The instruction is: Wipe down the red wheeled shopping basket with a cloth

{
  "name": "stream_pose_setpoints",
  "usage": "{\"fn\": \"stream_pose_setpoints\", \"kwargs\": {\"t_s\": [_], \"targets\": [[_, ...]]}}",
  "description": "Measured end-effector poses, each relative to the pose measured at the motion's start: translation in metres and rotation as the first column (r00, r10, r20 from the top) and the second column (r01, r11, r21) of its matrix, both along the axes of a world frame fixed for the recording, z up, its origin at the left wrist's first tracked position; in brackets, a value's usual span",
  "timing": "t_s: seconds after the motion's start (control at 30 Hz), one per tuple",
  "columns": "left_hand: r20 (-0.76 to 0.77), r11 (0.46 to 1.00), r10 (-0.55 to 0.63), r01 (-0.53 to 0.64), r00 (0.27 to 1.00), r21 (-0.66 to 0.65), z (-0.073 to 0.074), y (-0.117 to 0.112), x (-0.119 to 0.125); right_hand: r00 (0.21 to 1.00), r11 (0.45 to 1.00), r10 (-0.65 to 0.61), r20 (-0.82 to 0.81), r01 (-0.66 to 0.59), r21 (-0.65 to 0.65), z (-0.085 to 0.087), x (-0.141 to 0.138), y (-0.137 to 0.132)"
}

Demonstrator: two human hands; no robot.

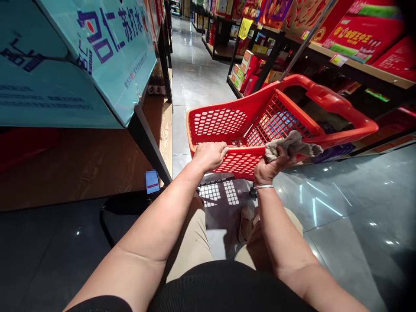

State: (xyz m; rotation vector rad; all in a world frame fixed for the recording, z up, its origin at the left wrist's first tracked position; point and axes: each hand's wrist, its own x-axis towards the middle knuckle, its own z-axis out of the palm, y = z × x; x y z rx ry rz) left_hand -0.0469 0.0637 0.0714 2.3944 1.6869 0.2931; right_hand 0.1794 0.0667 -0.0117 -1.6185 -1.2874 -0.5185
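Observation:
A red plastic shopping cart (217,123) with lattice sides stands sideways in front of me, its handle to the right. My left hand (209,156) is closed over the near rim, close to the front end. In my right hand (275,165) is a crumpled greyish cloth (292,145), bunched between the fingers and resting against the near rim beside the handle end. Part of that rim is hidden behind the cloth. Something blue and white shows through the cart's inner grid (277,123).
Light-blue cartons (120,47) sit on a black-framed shelf at the left, where a phone (152,182) lies low down. Shelves of red gift boxes (357,39) stand on the right. A grey glossy floor (195,73) runs along the aisle; my legs are just below the cart.

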Motion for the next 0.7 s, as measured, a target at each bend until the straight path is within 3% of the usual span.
{"fn": "stream_pose_setpoints", "kwargs": {"t_s": [0.07, 0.17, 0.27, 0.4, 0.6, 0.7], "targets": [[0.006, 1.000, 0.008, -0.008, 1.000, -0.003, 0.000, 0.000, 0.000, 0.998, 0.997, 0.052, -0.038, -0.054, -0.051, -0.012, -0.031, -0.012], [0.009, 1.000, 0.025, -0.025, 1.000, -0.002, 0.001, -0.001, 0.000, 0.976, 0.944, 0.218, 0.009, -0.209, -0.255, -0.030, -0.058, -0.027], [0.009, 0.999, 0.050, -0.050, 0.999, 0.006, 0.001, 0.000, 0.000, 0.928, 0.876, 0.362, 0.086, -0.308, -0.372, -0.048, -0.065, -0.031], [0.032, 0.997, 0.077, -0.077, 0.997, 0.004, -0.002, 0.003, 0.001, 0.815, 0.761, 0.527, 0.242, -0.326, -0.560, -0.066, -0.054, -0.022], [0.042, 0.995, 0.095, -0.097, 0.995, 0.037, -0.005, 0.006, 0.001, 0.486, 0.491, 0.821, 0.300, -0.333, -0.805, -0.067, -0.030, -0.015], [0.044, 0.995, 0.092, -0.093, 0.995, 0.026, -0.003, 0.005, 0.002, 0.449, 0.465, 0.845, 0.290, -0.348, -0.814, -0.054, -0.029, -0.019]]}}
